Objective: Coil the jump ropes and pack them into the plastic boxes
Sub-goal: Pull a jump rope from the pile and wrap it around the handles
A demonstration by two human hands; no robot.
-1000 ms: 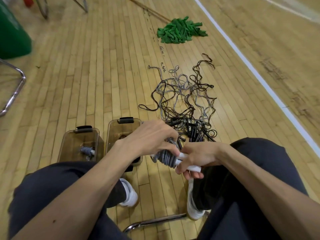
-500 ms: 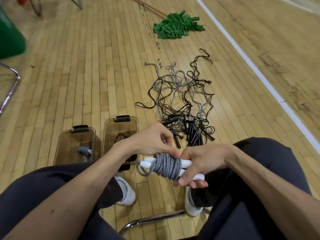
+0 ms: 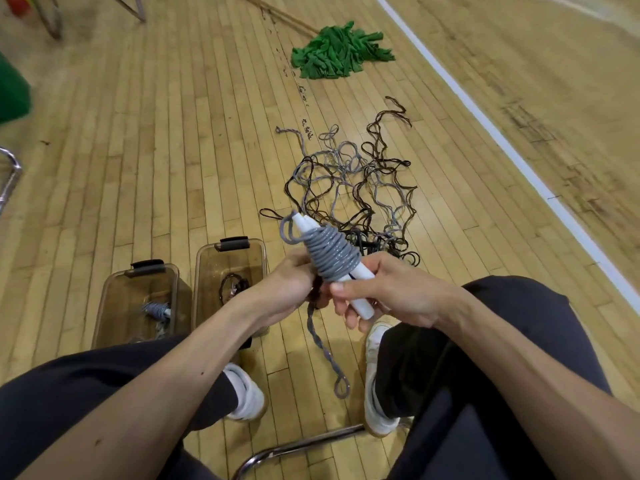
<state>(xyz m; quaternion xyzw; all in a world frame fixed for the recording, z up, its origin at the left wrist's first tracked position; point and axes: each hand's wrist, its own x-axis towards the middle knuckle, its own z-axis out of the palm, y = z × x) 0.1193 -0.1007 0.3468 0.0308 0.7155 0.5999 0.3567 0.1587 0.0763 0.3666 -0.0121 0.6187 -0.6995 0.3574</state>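
A grey jump rope (image 3: 329,252) is coiled tightly round its two white handles (image 3: 358,299), tilted with the tips pointing up-left. My right hand (image 3: 388,289) grips the lower ends of the handles. My left hand (image 3: 294,282) holds the rope just below the coil, and a loose grey tail (image 3: 327,355) hangs from it to a loop near the floor. Two clear brown plastic boxes stand open at the left: the left box (image 3: 104,306) holds a coiled grey rope (image 3: 156,310), the right box (image 3: 204,271) holds a dark rope (image 3: 235,287).
A tangle of black and grey ropes (image 3: 353,188) with black handles lies on the wooden floor ahead. A green mop head (image 3: 339,51) lies further off. A chrome chair frame (image 3: 294,448) runs under my legs; my white shoes (image 3: 246,396) rest on the floor.
The coiled rope turned from lying level to pointing up-left. My left hand slid from the top of the coil to below it, and a loose tail now hangs down.
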